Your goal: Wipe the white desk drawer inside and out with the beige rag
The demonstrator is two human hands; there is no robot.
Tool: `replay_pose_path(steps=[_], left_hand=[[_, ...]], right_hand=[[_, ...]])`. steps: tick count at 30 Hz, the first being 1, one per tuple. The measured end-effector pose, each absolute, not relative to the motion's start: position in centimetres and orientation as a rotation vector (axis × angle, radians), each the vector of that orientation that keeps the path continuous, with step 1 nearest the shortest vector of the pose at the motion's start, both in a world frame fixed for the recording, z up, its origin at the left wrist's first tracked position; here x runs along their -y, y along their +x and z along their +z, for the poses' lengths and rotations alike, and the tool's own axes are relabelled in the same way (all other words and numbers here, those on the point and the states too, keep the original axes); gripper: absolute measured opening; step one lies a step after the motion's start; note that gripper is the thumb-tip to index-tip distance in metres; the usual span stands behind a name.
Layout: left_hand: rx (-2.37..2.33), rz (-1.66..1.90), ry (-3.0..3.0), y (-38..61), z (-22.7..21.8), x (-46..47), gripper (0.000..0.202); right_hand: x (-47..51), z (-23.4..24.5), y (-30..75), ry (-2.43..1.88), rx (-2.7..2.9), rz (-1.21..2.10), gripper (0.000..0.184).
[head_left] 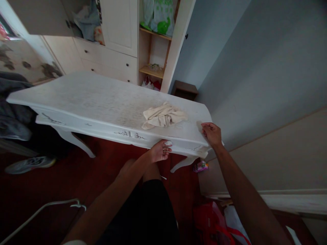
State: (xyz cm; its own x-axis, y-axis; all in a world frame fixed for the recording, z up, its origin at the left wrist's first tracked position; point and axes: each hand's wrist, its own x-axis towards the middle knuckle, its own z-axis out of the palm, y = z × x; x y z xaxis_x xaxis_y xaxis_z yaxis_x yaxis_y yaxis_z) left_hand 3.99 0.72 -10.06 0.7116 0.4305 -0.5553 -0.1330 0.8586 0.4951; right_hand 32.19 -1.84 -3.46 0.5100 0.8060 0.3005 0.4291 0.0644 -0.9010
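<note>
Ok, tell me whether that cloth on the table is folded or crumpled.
Crumpled. The cream cloth lies in a loose, rumpled heap on the white table, with uneven creases and no neat folded edges.

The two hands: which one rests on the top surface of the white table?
The right hand, at the white table's right corner near the cloth; the left hand is lower, against the front edge.

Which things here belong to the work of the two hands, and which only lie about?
In the work: white table, left hand gripping its front edge, right hand at its right corner, cream cloth on top.
Lying about: grey shoe, red bag, small colourful packet on the floor, plastic bag on the shelf.
</note>
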Motion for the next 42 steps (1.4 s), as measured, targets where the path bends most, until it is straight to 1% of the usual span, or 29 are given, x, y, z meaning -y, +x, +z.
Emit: replay_pose_path(steps=[5,12,17,22,29,35,39,42], left_hand=[[-0.759,0.382,0.411,4.0,-10.0,0.1,0.031],[-0.683,0.375,0.462,2.0,-11.3,4.1,0.03],[-0.736,0.367,0.503,0.4,-11.6,8.0,0.037],[-0.738,0.381,0.517,-1.0,-12.0,11.8,0.05],[-0.742,0.412,0.43,-2.2,-12.6,15.9,0.051],[-0.755,0.444,0.417,-1.9,-12.9,18.3,0.06],[-0.775,0.458,0.454,-0.9,-14.4,20.2,0.067],[-0.796,0.438,0.519,-0.3,-16.7,21.5,0.064]], right_hand=[[1.7,-3.6,32.4,-1.516,1.066,0.428,0.021],[1.6,-3.8,32.5,-1.51,1.077,0.435,0.024],[1.8,-3.5,32.3,-1.525,1.079,0.423,0.024],[1.8,-3.6,32.3,-1.544,1.095,0.401,0.023],[1.8,-3.6,32.2,-1.581,1.128,0.379,0.028],[1.9,-2.8,31.3,-1.652,1.157,0.367,0.031],[1.9,-2.6,31.3,-1.682,1.187,0.374,0.033],[1.6,-2.7,31.3,-1.696,1.202,0.411,0.036]])
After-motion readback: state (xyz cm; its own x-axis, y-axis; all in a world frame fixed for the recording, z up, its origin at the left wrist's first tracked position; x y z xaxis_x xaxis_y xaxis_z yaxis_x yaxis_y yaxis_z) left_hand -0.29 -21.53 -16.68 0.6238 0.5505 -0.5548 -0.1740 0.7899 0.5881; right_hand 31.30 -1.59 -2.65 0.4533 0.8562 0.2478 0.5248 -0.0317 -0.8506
